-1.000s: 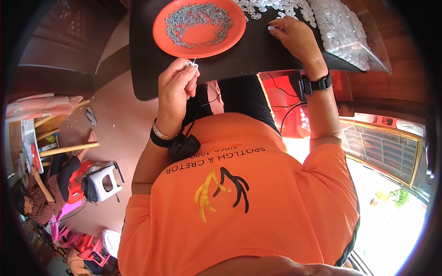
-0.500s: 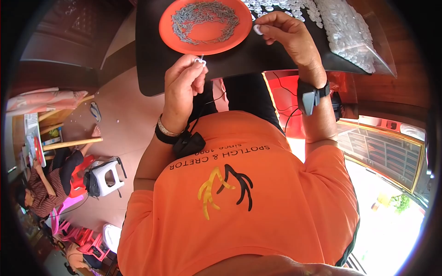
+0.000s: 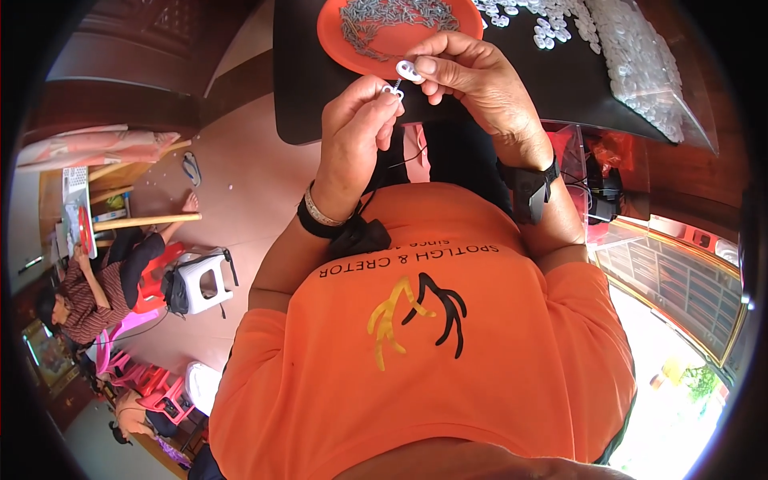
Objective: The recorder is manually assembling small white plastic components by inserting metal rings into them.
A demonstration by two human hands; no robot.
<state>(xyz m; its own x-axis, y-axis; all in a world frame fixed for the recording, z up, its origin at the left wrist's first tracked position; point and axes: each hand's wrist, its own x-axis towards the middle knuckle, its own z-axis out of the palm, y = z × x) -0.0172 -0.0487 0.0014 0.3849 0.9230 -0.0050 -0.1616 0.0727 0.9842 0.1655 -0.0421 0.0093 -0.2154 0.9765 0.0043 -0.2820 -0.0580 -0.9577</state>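
My left hand (image 3: 358,128) pinches a small metal screw with a small white plastic piece (image 3: 392,90) at its tip, held over the near edge of the black table (image 3: 320,88). My right hand (image 3: 472,76) holds another small white plastic clip (image 3: 409,70) between thumb and fingers, right against the left hand's piece. Just beyond both hands sits an orange plate (image 3: 384,40) holding several small grey screws. A heap of white plastic pieces (image 3: 552,20) lies on the table to the right of the plate.
A clear plastic bag of white pieces (image 3: 640,64) lies at the table's right. On the floor at left stand a white stool (image 3: 204,280) and red chairs (image 3: 152,276); another person (image 3: 96,292) sits there at a wooden table (image 3: 96,200).
My right hand came back from the heap of white pieces toward my left hand, carrying a white piece. Both hands now meet over the plate's near rim.
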